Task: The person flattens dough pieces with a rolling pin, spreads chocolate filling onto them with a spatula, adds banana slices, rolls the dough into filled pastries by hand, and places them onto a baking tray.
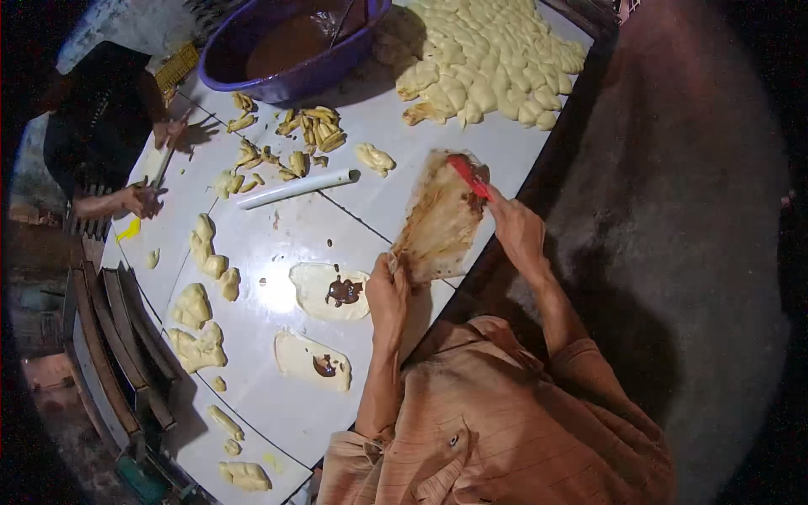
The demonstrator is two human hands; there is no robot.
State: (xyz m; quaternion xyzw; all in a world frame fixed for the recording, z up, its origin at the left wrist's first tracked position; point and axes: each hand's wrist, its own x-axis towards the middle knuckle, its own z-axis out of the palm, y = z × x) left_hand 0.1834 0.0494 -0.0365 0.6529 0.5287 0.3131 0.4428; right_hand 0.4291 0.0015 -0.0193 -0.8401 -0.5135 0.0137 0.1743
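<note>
My right hand [518, 231] grips a red scraper [467, 175], its blade pressed against dark brown paste at the far end of a translucent, brown-smeared plastic sheet [442, 223]. At the sheet's near left corner, the fingers of my left hand [389, 295] are closed on its edge. Just left of that hand lies a flattened oval of pale dough [316, 295] topped with brown paste. Nearer to me is a second flattened dough piece [299, 358] with a smaller dab. A white pipe-shaped roller [295, 190] rests farther off, touching neither hand.
A purple basin [295, 84] of brown paste stands at the back. Many shaped dough pieces [497, 63] cover the far right corner. Banana pieces [318, 130] and dough lumps [192, 305] lie about. Across the table a co-worker [97, 126] handles a roller. Dark trays [109, 353] lean at left.
</note>
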